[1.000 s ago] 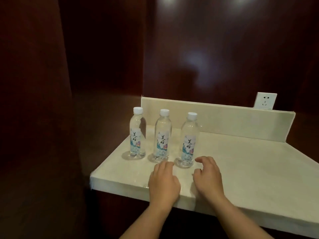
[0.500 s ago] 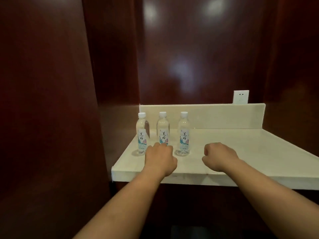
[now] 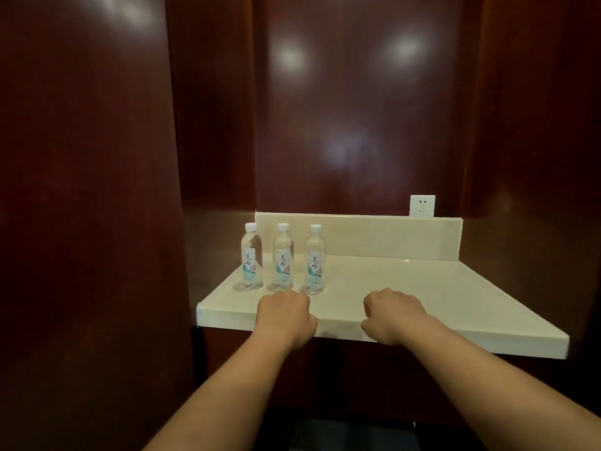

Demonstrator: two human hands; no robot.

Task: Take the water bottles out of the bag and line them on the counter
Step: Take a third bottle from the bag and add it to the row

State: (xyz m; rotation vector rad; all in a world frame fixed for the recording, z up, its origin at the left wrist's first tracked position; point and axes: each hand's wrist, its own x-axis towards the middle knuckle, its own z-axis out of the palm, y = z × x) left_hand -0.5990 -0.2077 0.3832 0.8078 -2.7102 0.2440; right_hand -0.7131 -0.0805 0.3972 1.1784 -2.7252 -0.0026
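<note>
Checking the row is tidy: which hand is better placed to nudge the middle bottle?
Probably left. The left hand sits just in front of the middle bottle; the right hand is farther right, past the row.

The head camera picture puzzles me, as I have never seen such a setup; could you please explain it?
There is no machine here: a person wears one wide-angle camera on the head, looking forward and down, so the two bare forearms are their own. The left hand and the right hand are at the front edge of a pale counter, fingers curled, holding nothing. Three capped water bottles stand upright in a row at the counter's left end: the left bottle, the middle bottle and the right bottle. A white wall socket sits above the backsplash, amid dark wood panels. No bag is in view.
</note>
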